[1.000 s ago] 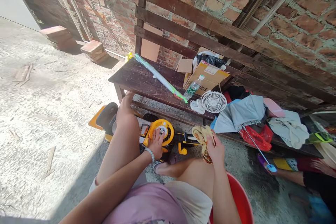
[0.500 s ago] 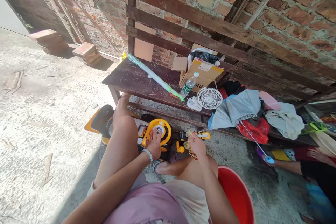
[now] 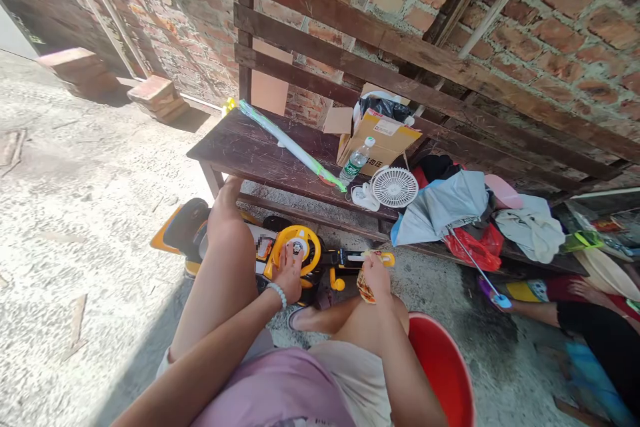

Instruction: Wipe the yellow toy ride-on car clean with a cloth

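Note:
My left hand lies with fingers apart on the hub of a yellow steering wheel. The wheel belongs to a yellow and black ride-on toy excavator in front of my legs; part of it is hidden behind my knee. On the right, my right hand is closed on a small printed snack bag, its top pinched at the fingers. That hand is above my right knee, near the toy's front arm. What is inside the bag cannot be seen.
A dark wooden bench holds a wrapped long stick, a water bottle, a cardboard box and a white fan. A grey umbrella lies right. Beside my leg stands a red bucket. Another person's arm is at right.
The view has shifted slightly, so most things sit a little further left. My right hand has turned a little over the snack bag. My left hand stays on the steering wheel.

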{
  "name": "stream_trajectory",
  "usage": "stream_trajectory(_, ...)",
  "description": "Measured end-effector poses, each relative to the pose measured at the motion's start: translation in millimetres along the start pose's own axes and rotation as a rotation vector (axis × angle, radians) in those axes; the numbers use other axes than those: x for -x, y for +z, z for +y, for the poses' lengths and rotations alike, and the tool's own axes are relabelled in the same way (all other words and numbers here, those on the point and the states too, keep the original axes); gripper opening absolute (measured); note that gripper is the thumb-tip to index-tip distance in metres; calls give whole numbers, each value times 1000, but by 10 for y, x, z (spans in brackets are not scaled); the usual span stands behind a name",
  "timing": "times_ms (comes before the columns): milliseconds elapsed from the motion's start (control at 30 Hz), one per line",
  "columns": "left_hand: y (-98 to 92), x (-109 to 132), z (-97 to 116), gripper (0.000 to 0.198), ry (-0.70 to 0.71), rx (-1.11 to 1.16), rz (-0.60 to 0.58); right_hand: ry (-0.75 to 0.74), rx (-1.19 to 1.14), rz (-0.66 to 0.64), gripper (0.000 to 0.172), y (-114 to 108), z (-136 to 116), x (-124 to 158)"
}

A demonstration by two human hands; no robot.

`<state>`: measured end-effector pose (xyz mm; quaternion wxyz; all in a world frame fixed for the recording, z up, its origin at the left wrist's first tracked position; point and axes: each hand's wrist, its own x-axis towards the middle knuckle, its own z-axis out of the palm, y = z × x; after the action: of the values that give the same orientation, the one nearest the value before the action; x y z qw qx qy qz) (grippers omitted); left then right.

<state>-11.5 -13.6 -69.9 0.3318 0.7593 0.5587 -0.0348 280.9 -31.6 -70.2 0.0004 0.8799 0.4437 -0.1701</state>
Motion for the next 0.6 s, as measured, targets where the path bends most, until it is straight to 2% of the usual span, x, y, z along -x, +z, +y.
stream_trajectory(167, -34, 6, 29, 91, -12, -29, -22, -168, -86, -37, 53, 94, -325, 341)
stream_trajectory(267, -56, 15, 17, 92, -1, -44, -26, -164, -56, -40, 52, 83, -327, 357)
stream_trajectory(400, -54, 23, -33, 94, 44, -72, -30, -118, 32, -71, 53, -18, -49, 147)
stream_trajectory(533, -48, 30, -76, 94, 50, -118, -30, 52, 91, -61, 56, -154, 349, -205)
stream_trajectory(600, -53, 35, -82, 94, 53, -133, -24, 85, 103, -56, 56, -208, 469, -349)
